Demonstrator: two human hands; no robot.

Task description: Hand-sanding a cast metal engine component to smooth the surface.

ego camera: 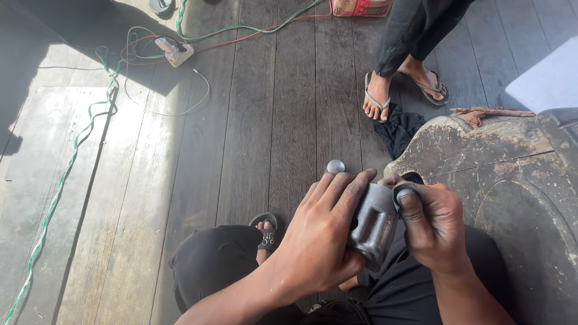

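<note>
A grey metal part [374,224], blocky with ribbed sides, sits between both hands above my lap. My left hand [322,238] wraps around its left side, fingers over the top. My right hand [432,225] grips its right side, and a dark rubber ring [404,191] loops over the thumb at the part's upper edge. A small round silver disc [335,166] shows just above my left fingertips; whether it touches them or lies on the floor I cannot tell.
Dark wooden plank floor [253,120]. Another person's sandalled feet [397,90] stand ahead, a black cloth [400,129] beside them. Worn grey slab [506,180] at right. Green and red cables [90,120] and a power strip [174,51] lie far left.
</note>
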